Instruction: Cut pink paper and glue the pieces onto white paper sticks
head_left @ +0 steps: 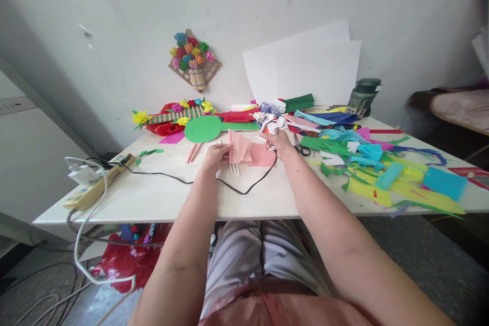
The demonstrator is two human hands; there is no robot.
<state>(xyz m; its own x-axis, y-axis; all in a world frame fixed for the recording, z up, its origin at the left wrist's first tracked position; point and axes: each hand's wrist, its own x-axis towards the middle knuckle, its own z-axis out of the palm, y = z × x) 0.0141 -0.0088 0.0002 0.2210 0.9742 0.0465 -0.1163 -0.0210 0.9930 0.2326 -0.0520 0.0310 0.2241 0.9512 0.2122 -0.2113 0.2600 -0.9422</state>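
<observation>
My left hand [219, 154] is closed in a pinch on a thin pink paper-wrapped stick [229, 138], which stands roughly upright. Pink crepe paper [241, 147] spreads to its right, and several white sticks [234, 168] lie just below. A flat pink paper piece [263, 155] rests on the table between my hands. My right hand [280, 143] is wrapped round a white and orange glue gun [272, 130], partly hidden by the fingers, with a black cord [244, 193] trailing from it. Two pink sticks [194, 153] lie left of my left hand.
A green round cardboard shape [202, 129] with a long handle lies behind my hands. Scissors [303, 151] and coloured paper scraps [367, 183] cover the right side. At left is a power strip [95, 183]; a dark green bottle [364, 97] stands back right.
</observation>
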